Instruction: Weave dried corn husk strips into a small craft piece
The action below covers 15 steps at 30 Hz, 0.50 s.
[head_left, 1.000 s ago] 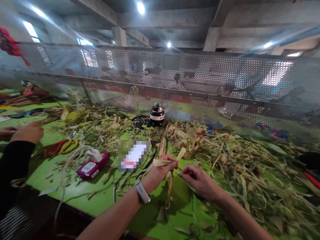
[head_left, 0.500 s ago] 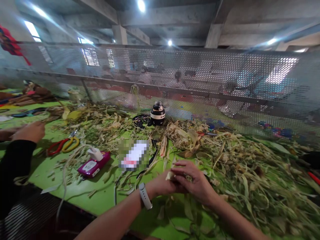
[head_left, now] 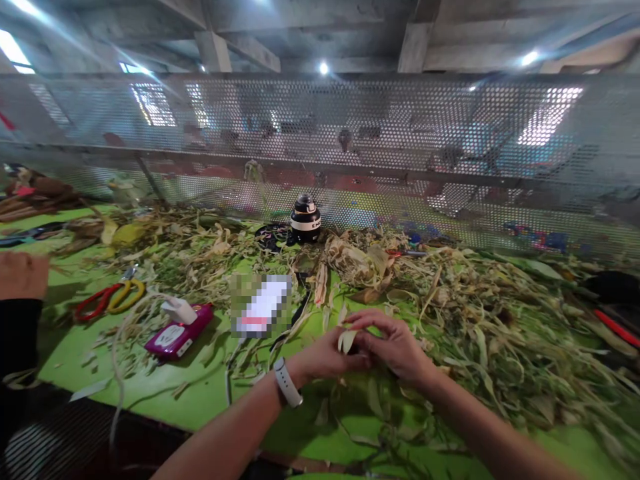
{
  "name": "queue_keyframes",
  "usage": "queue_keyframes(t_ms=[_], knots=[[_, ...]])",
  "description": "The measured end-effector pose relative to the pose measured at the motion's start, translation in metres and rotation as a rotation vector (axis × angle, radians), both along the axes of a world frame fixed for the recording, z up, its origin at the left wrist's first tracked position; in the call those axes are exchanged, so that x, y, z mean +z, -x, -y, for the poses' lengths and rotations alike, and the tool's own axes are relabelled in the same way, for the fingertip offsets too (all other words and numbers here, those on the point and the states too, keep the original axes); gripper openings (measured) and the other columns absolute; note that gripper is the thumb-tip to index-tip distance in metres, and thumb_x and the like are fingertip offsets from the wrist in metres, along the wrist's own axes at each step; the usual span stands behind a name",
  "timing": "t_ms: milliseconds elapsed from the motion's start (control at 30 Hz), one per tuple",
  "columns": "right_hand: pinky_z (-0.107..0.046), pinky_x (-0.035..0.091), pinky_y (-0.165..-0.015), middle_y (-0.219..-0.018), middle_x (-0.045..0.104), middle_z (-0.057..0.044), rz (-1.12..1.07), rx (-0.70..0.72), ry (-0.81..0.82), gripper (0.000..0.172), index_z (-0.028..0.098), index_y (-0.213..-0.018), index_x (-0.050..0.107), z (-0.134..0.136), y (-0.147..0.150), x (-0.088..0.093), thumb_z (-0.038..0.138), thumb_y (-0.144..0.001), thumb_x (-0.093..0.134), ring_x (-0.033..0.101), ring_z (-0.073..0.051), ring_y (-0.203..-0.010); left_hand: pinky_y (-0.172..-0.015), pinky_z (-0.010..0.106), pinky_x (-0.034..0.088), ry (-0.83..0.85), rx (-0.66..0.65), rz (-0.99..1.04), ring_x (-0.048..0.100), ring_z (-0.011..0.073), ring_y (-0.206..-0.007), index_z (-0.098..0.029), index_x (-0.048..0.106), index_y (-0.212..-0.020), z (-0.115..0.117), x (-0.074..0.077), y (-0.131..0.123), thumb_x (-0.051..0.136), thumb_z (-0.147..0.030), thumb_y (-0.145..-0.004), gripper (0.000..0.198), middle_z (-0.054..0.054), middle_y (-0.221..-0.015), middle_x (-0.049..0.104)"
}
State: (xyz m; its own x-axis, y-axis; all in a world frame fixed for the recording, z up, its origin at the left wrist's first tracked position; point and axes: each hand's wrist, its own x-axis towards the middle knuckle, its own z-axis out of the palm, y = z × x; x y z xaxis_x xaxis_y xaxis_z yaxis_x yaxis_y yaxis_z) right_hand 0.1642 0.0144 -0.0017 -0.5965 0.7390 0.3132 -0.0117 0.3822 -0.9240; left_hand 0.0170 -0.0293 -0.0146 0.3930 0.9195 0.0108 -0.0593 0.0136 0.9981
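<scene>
My left hand, with a pale-banded watch at its wrist, is closed on a small pale piece of corn husk. Its fingers are partly hidden behind my right hand. The right thumb and fingers pinch at the same husk, close against the left. Both hands are held together just above the near part of the green table. Dry husk strips lie heaped to the right, and a few loose ones lie under my hands.
Left of my hands are a blurred-out phone, a purple power strip with a white plug, and red-and-yellow-handled scissors. A black jar stands before the perforated metal screen. A co-worker's hand is at far left.
The view has turned slightly right, so things sit further left. The husk piece now stands out more between my fingers. The co-worker's hand has shifted toward the left edge.
</scene>
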Motion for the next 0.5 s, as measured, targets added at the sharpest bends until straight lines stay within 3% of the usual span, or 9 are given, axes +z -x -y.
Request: queue_keyframes(t_ms=[133, 233, 333, 500], knots=[[-0.024, 0.043, -0.056, -0.070, 0.061, -0.001, -0.007, -0.120, 0.169, 0.026, 0.017, -0.074, 0.064, -0.0039, -0.0023, 0.0024, 0.043, -0.073, 0.065, 0.054, -0.012, -0.059, -0.057, 0.022, 0.034, 0.084, 0.003, -0.004, 0.042, 0.0091, -0.057, -0.012, 0.063, -0.067, -0.0008, -0.0007, 0.0007, 0.066, -0.049, -0.067, 0.036, -0.001, -0.059, 0.051], [-0.024, 0.042, -0.059, -0.065, 0.059, 0.001, 0.007, -0.180, 0.110, 0.021, 0.016, -0.069, 0.062, -0.0048, -0.0007, 0.0029, 0.036, -0.071, 0.066, 0.053, -0.012, -0.061, -0.051, 0.021, 0.029, 0.096, 0.025, -0.077, 0.037, 0.0070, -0.052, -0.012, 0.059, -0.060, -0.0011, -0.0034, 0.0016, 0.065, -0.053, -0.066, 0.042, -0.004, -0.053, 0.045], [-0.024, 0.042, -0.059, -0.063, 0.059, 0.001, 0.017, -0.228, 0.094, 0.017, 0.017, -0.067, 0.060, -0.0040, 0.0024, 0.0014, 0.033, -0.071, 0.064, 0.053, -0.012, -0.061, -0.048, 0.021, 0.025, 0.121, -0.031, -0.137, 0.034, 0.0060, -0.049, -0.012, 0.057, -0.058, 0.0000, -0.0039, 0.0015, 0.066, -0.053, -0.066, 0.043, -0.005, -0.050, 0.042], [-0.024, 0.043, -0.058, -0.059, 0.058, 0.001, 0.020, -0.285, 0.129, 0.018, 0.017, -0.063, 0.059, -0.0030, 0.0068, -0.0049, 0.034, -0.069, 0.064, 0.053, -0.012, -0.058, -0.049, 0.021, 0.027, 0.147, -0.088, -0.149, 0.038, 0.0061, -0.050, -0.012, 0.057, -0.057, 0.0022, -0.0017, 0.0007, 0.068, -0.052, -0.064, 0.042, -0.004, -0.051, 0.047]])
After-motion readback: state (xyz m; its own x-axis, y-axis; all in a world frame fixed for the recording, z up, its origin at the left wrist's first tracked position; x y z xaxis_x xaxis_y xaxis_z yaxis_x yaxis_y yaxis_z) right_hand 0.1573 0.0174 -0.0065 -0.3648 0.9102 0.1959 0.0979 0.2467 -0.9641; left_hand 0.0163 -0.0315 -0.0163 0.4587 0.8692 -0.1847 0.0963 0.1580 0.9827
